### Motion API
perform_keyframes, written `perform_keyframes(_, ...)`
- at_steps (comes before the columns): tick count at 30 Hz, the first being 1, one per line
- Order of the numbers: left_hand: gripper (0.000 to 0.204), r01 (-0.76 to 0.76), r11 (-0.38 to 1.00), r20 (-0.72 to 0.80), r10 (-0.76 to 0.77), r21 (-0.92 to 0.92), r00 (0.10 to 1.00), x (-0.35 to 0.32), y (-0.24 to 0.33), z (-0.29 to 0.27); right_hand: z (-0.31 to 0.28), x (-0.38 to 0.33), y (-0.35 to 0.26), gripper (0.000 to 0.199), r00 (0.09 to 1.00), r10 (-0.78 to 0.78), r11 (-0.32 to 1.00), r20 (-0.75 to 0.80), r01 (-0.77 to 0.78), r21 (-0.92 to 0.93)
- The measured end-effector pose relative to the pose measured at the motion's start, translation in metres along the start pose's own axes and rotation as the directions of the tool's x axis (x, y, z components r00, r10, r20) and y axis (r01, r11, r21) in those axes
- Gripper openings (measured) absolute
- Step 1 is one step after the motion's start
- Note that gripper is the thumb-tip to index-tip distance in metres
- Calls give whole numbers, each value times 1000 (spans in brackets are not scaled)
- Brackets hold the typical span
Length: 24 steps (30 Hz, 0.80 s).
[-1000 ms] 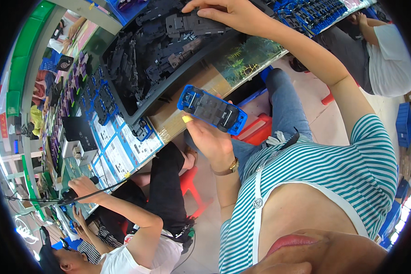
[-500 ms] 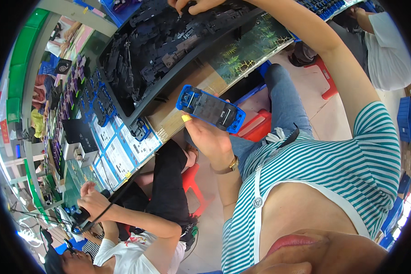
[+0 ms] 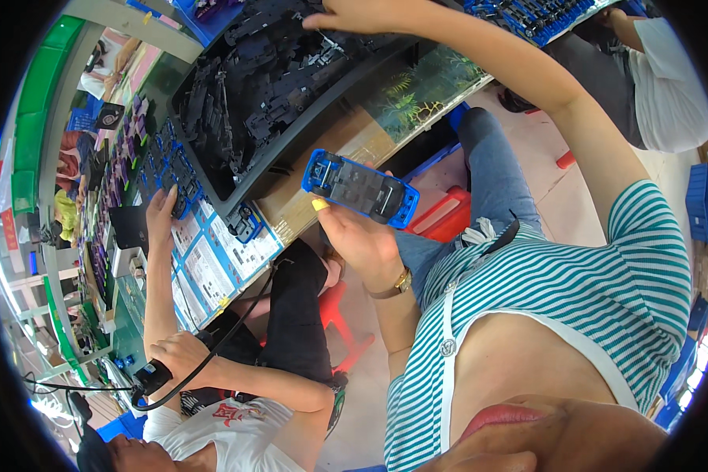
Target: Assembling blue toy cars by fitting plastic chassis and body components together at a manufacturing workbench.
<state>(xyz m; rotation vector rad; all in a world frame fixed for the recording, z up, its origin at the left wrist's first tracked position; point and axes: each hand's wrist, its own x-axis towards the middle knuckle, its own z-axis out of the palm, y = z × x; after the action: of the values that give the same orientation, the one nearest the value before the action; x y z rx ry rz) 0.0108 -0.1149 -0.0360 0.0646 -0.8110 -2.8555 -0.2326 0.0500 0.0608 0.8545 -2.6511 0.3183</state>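
Observation:
My left hand (image 3: 363, 240) holds a blue toy car body (image 3: 358, 189) from below, thumb on its near edge and a fingertip showing behind it. Its dark inner side faces up, with a black plate inside the blue rim. A yellow wrap covers the tip of the left thumb. At the top edge my right hand (image 3: 359, 14) hovers over a large black tray (image 3: 287, 157) heaped with black plastic parts (image 3: 279, 79). One digit is stretched out and nothing shows in its grasp; the other fingers are partly cut off by the picture edge.
Blue car pieces (image 3: 169, 169) lie left of the tray; a blue and white printed sheet (image 3: 212, 259) is nearby. More blue pieces (image 3: 527, 17) fill the upper right. A co-worker in a white shirt (image 3: 248, 425) sits at the left, one hand at the blue pieces. Red stools (image 3: 440, 216) stand below.
My right hand has moved slightly right over the tray and its grip has loosened. My left hand keeps the car body nearly still. The co-worker's hand has reached up to the blue pieces.

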Motion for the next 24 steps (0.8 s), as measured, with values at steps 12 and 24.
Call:
perform_keyframes(12, 43, -79, 989, -51, 73, -125, 996, -13, -23, 23, 11, -27, -40, 25, 928, 48, 902, -368, 119, 416)
perform_keyframes(24, 57, -197, 980, -197, 193, 0, 961, -13, -31, 25, -52, -119, -87, 36, 1000, 15, 399, 1, -7, 917)
